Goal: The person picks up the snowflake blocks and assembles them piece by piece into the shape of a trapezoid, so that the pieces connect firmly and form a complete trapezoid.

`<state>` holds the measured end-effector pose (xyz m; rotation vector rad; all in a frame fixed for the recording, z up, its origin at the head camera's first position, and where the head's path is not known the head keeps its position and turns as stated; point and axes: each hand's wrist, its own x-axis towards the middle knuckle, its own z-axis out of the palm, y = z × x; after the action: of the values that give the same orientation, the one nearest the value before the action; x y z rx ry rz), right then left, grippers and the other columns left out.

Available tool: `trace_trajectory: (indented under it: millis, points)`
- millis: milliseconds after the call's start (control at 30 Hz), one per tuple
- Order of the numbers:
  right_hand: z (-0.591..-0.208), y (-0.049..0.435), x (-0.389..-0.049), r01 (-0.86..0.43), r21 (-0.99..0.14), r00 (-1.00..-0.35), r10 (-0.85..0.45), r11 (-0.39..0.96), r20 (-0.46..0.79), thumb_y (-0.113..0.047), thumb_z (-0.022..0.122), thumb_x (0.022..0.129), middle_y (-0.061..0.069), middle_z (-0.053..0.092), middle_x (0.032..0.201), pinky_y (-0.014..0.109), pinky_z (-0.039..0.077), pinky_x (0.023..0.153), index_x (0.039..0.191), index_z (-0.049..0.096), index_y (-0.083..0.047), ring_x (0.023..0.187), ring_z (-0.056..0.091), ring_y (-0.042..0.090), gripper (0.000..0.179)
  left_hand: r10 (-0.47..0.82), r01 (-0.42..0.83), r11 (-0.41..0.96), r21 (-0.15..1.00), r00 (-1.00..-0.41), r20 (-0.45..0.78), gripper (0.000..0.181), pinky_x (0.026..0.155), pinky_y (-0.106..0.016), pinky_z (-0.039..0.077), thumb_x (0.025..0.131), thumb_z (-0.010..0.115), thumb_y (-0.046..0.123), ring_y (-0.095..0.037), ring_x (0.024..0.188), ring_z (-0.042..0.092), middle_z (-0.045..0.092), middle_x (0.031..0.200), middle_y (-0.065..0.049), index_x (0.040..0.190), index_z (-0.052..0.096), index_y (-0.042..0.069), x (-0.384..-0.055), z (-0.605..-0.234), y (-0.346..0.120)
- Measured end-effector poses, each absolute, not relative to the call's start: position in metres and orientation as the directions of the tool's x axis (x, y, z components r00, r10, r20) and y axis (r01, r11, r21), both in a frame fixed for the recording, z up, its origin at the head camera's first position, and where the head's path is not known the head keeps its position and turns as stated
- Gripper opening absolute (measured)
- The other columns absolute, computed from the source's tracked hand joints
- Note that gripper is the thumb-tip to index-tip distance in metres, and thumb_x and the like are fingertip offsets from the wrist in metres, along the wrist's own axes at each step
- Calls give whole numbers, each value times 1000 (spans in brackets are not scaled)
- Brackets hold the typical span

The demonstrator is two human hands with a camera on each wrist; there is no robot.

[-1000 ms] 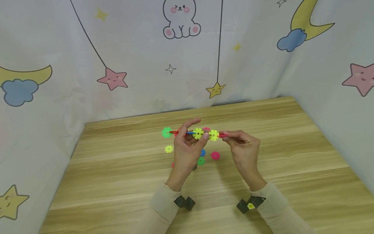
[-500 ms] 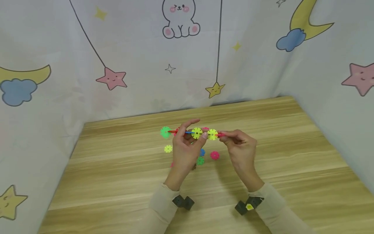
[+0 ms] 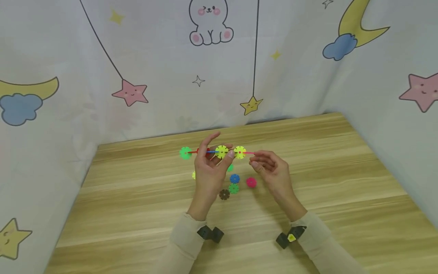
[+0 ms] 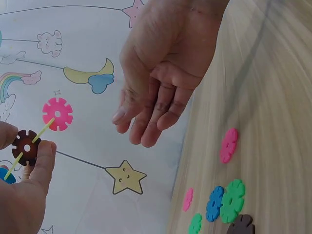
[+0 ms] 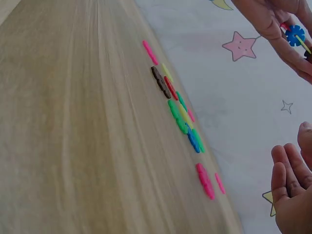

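Observation:
A chain of interlocking notched plastic discs is held up over the table by my left hand [image 3: 210, 173]. Its thumb and finger pinch a brown disc [image 4: 19, 142], seen in the left wrist view. A green disc [image 3: 185, 150] forms the chain's left end. To the right come yellow discs [image 3: 240, 148] and, edge-on at the end, a pink disc [image 3: 250, 153], seen face-on in the left wrist view. Just right of this end is my right hand [image 3: 275, 171], its fingers loosely bent with nothing between them. Part of the chain is hidden behind the left hand.
Loose discs lie on the wooden table [image 3: 342, 198] below the hands, among them a blue disc [image 3: 232, 177], a green disc [image 3: 234, 191], a brown disc [image 3: 221, 196] and a pink disc [image 3: 251, 185]. A printed white curtain [image 3: 164, 49] surrounds the table's back and sides.
My right hand has let go of the pink disc at the chain's end, its fingers loosening. Both hands and the chain have shifted left, the chain also slightly up.

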<state>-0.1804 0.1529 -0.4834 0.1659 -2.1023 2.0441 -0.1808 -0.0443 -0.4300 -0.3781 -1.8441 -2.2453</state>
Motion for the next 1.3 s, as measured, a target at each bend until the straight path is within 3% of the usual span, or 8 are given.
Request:
trace_trajectory:
  millis: [133,300,500,600,800,1033,1133,1300]
  points:
    - [-488,154,-182,-176,-984,-983,46,22,177,-4,76,99,30,74,123,20,63,96,128,65,10,100,77,1,34,-18,334,-186,924,-941,337,58,89,-25,66,98,76,3,-19,101,79,74,119,-14,149,57,23,-181,-428,-47]
    - [-499,157,-184,-118,-990,-993,-1,74,119,-4,76,99,28,75,123,19,62,97,118,68,5,104,76,6,23,-18,328,-230,916,-943,332,57,93,-34,67,97,75,3,-25,94,80,73,116,-10,149,57,21,-182,-426,-48]
    - [-516,160,-180,-191,-865,-981,-130,463,147,-7,83,92,8,80,106,21,59,84,112,73,-8,93,70,12,22,-11,321,-256,912,-944,329,57,94,-42,68,98,75,2,-22,87,80,72,115,-6,148,57,23,-182,-426,-48]
    - [-519,159,-178,-250,-780,-968,-177,573,180,-5,85,89,2,78,101,25,59,82,110,73,-10,90,68,12,25,-9,320,-264,910,-944,329,58,93,-42,68,98,74,0,-20,84,80,72,115,-5,149,56,22,-182,-426,-49]
    - [-520,156,-177,-248,-755,-969,-135,608,209,-9,89,86,5,77,104,33,58,86,116,71,-9,95,69,18,36,-11,315,-266,911,-946,324,59,92,-41,68,97,75,0,-18,82,80,71,117,-14,149,56,22,-182,-427,-49]
    - [-520,159,-177,-193,-723,-976,-56,664,210,-19,95,81,6,78,102,35,40,86,121,70,-11,92,57,23,48,-13,307,-272,912,-949,316,59,92,-42,68,97,75,0,-19,83,80,70,118,-16,149,57,23,-182,-427,-50]
    - [-520,158,-177,-207,-735,-975,-71,646,212,-16,95,81,4,77,100,34,43,87,121,70,-13,93,61,20,47,-11,306,-275,911,-949,315,59,93,-42,68,98,74,0,-19,81,80,70,118,-17,149,57,23,-182,-427,-49]
    - [-522,157,-178,-222,-793,-973,-84,567,213,-7,91,85,4,78,105,32,59,89,120,71,-12,96,75,19,40,-11,312,-280,908,-947,322,59,92,-42,68,97,74,0,-18,79,79,66,121,-29,149,56,21,-182,-427,-50]
